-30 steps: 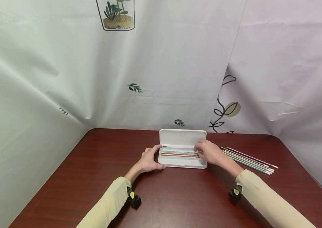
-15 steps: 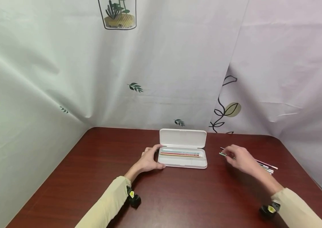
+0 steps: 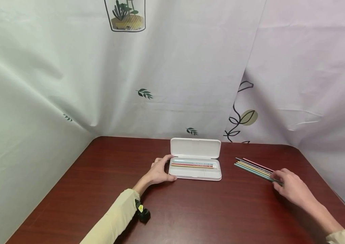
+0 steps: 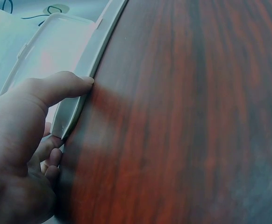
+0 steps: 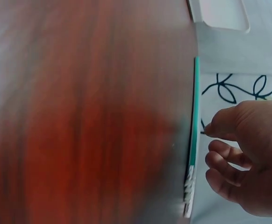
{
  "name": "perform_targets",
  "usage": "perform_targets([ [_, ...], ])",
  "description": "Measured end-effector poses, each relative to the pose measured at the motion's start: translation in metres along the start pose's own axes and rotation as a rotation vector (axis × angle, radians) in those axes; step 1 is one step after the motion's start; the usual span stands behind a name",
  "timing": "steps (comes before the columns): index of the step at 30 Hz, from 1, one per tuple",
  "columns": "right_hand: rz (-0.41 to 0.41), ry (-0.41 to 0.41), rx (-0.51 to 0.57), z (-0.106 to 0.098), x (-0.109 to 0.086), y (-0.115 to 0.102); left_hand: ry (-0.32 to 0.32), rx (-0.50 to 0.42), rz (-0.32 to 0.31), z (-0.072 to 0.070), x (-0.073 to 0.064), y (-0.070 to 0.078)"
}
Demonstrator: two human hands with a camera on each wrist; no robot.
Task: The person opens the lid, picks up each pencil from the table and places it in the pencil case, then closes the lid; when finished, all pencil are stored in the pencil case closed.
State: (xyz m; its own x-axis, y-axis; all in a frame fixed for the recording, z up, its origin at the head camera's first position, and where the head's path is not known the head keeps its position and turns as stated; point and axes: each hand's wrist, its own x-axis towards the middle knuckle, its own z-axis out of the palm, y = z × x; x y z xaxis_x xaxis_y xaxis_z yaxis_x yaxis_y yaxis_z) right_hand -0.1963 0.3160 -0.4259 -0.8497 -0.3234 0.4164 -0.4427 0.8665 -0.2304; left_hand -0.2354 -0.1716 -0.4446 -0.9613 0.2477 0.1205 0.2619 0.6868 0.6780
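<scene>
Loose pencils (image 3: 253,168) | eraser ends (image 5: 188,205) under right grip (image 3: 292,187) | left grip (image 3: 159,171): case (image 3: 187,173)

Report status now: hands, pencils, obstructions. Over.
Left hand holds open pencil case at left end. Right hand at loose pencils, grip unclear. Cased pencils lying flat. No obstruction visible.

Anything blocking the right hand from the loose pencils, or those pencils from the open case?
Nothing visible: the right hand is at one end of the pencils, and only tabletop separates them from the case.
</scene>
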Motion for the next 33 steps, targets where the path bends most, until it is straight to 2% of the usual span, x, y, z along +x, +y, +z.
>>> perform_targets([
  [4, 0.032, -0.013, -0.016, -0.0002, -0.0055, 0.0065, 0.001, -0.007, -0.013, 0.0003, 0.0002, 0.0006],
  [11, 0.018, 0.003, -0.026, 0.0022, -0.0066, 0.0093, 0.000, -0.001, -0.004, -0.0003, -0.0006, 0.0006],
  [20, 0.056, -0.079, -0.034, 0.0027, -0.0028, 0.0098, 0.004, -0.007, 0.002, -0.0006, -0.0008, 0.0009],
  [33, 0.068, -0.118, -0.058, 0.0023, 0.0024, 0.0082, 0.003, -0.008, 0.007, -0.0007, -0.0007, 0.0002],
])
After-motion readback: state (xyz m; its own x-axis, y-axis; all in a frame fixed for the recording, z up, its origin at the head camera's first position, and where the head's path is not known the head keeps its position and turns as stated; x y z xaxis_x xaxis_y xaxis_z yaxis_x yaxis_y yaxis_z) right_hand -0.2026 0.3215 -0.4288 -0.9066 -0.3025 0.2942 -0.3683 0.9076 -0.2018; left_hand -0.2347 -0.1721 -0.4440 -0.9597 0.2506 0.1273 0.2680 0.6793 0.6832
